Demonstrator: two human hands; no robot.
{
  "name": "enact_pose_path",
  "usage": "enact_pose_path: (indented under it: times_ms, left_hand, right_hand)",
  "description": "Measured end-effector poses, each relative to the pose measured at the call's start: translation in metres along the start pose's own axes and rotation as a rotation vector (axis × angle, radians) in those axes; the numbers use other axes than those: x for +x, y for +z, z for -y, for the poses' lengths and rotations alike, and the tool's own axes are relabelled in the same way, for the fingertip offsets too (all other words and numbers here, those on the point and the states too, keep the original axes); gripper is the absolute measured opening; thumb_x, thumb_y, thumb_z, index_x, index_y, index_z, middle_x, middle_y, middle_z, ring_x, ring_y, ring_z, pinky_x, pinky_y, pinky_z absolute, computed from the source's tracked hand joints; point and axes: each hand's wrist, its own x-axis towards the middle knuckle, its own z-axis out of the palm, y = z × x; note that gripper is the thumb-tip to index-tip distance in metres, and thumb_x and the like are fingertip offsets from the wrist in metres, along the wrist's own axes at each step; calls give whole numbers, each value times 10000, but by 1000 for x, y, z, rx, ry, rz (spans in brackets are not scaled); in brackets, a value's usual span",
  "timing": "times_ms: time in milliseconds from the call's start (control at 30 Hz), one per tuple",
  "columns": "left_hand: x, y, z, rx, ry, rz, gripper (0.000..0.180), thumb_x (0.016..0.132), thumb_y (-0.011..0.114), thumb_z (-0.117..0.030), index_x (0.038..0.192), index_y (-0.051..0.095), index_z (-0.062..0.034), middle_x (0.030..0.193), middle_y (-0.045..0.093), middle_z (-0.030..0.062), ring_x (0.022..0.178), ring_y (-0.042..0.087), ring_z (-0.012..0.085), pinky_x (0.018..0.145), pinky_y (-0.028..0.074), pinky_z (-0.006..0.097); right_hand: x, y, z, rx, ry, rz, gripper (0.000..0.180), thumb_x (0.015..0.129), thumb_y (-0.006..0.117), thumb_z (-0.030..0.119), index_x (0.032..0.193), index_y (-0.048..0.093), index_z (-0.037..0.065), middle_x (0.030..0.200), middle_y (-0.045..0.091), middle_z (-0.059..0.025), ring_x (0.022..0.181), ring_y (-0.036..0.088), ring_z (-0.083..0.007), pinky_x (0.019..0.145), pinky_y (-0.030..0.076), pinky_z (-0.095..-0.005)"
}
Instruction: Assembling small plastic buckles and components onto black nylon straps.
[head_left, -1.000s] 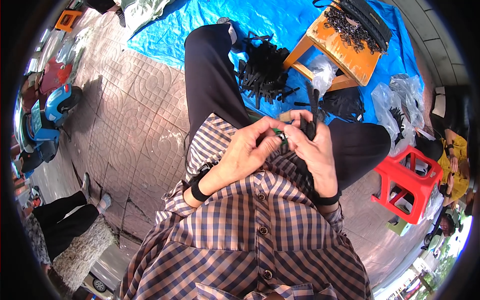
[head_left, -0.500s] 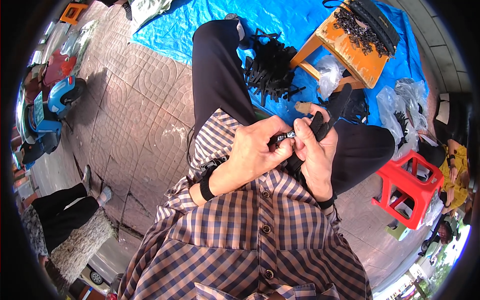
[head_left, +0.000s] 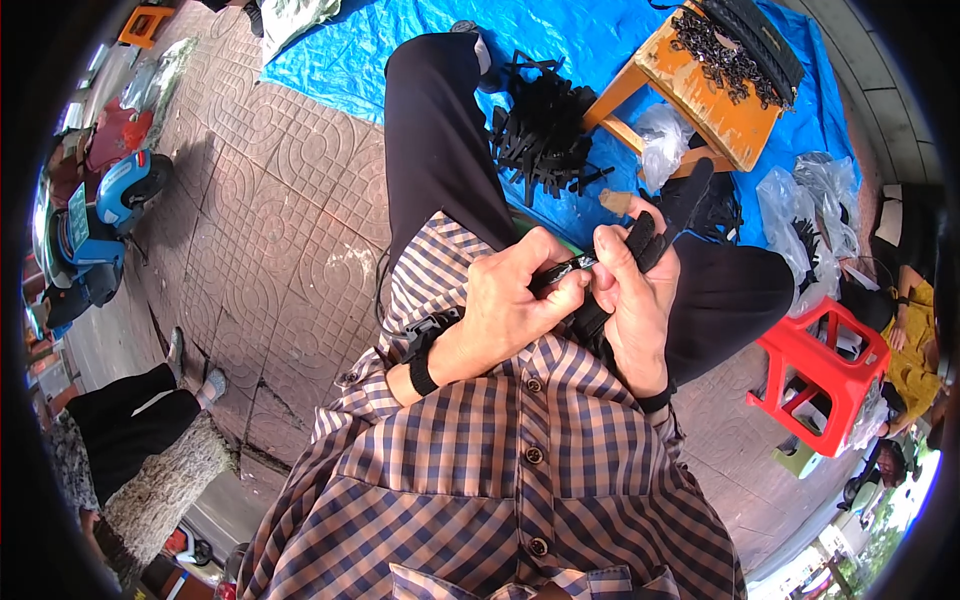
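Black strap [head_left: 690,195] clamped by fingers of right hand [head_left: 637,290]; fingers of left hand [head_left: 515,287] clamped on small shiny piece [head_left: 585,262] between hands.

Hands of the wearer: two are counted, left hand [head_left: 515,285] and right hand [head_left: 640,295]. Wristbands [head_left: 421,375]: two. Shirt buttons [head_left: 535,455]: three are seen. Strap ends [head_left: 690,195] at the right hand: two. Small dark piece [head_left: 562,270] at the left fingertips: one. Strap heaps [head_left: 545,125]: two are noted; single straps cannot be counted. Stools: three, namely one wooden stool [head_left: 738,132], one red stool [head_left: 835,375], one orange stool [head_left: 142,22]. Blue sheet [head_left: 380,60]: one. Handbag [head_left: 755,40]: one. Clear bags [head_left: 665,140]: at least three. Blue scooter [head_left: 118,200]: one. Stone block [head_left: 165,490]: one. Shoes [head_left: 212,386] at far left: two.
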Motion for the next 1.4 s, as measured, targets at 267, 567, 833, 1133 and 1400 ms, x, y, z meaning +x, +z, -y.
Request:
enact_pose_path:
  times_ms: [267,567,833,1133,1400]
  left_hand:
    - [8,-5,11,-798,-417,215,123,865,601,-139,937,574,-42,775,611,-17,569,511,19,471,361,162]
    - [7,-5,6,-920,-440,381,207,924,509,-190,1049,389,-75,724,561,43,504,391,25,436,277,162]
    - [5,-5,-1,-641,-196,308,179,934,470,-132,1019,338,-46,746,574,95,432,408,52,425,330,158]
    - [4,-5,3,-842,-264,302,153,936,464,-139,968,340,-55,741,592,121,431,487,92,406,373,172]
    - [4,-5,2,-806,-223,288,159,937,466,-153,969,354,-45,751,587,127,442,504,101,413,390,181]
  right_hand:
    - [8,-18,11,25,121,213,302,803,669,81,1053,516,7,762,536,15,520,444,-15,452,351,-146]
    - [12,-11,9,-162,-57,252,151,810,671,80,900,567,18,776,589,4,602,494,-4,539,413,-148]
    - [12,-14,9,-142,82,203,202,855,631,202,918,568,21,668,519,37,440,365,17,376,241,-152]
    - [9,-13,13,-186,94,206,204,847,639,192,952,564,34,617,479,53,431,354,13,384,244,-150]
    - [10,-13,12,-111,141,232,201,834,649,162,956,563,28,588,451,66,442,357,9,392,243,-151]
